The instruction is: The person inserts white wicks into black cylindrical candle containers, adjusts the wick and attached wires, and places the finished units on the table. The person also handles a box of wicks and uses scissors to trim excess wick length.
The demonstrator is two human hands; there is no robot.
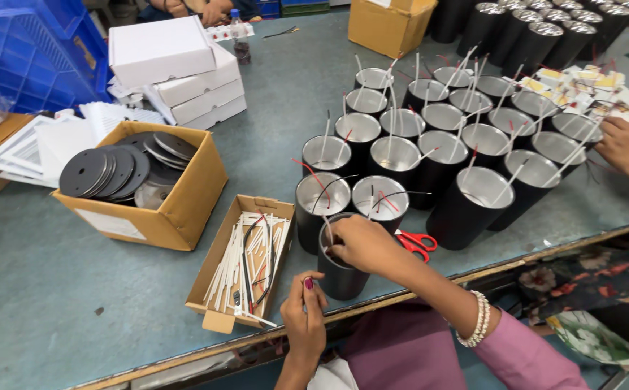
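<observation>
A: What lies far left of the hands?

B: A blue crate (29, 54) at the worktop (62, 289) corner, white boxes (177, 68) stacked beside it, and a carton (184, 206) of black discs (105, 172).

A: And nearer the grips?

B: A shallow tray (217, 260) of white and black wires (249, 263) sits just left of the left hand (304, 314). That hand hovers at the worktop's front edge, fingers pinched together around something thin; I cannot tell what it is.

A: The right hand?

B: The right hand (361, 244) reaches into the mouth of a black can (340, 278) standing just above the left hand. Its fingers are curled inside the rim, so the grip is clenched, but what it holds in there is hidden.

A: What is around that can?

B: Directly behind the right grip stand rows of the same black cans (437, 137), silver inside, each with white and red wires sticking up. Red scissors (419, 244) lie just right of the right wrist, touching the worktop.

A: Further right?

B: Another person's hand (626, 148) works at the far right, next to small yellow-and-white cards (582, 87). Behind them stand capped black cylinders (538, 32), and a brown box (388, 25).
</observation>
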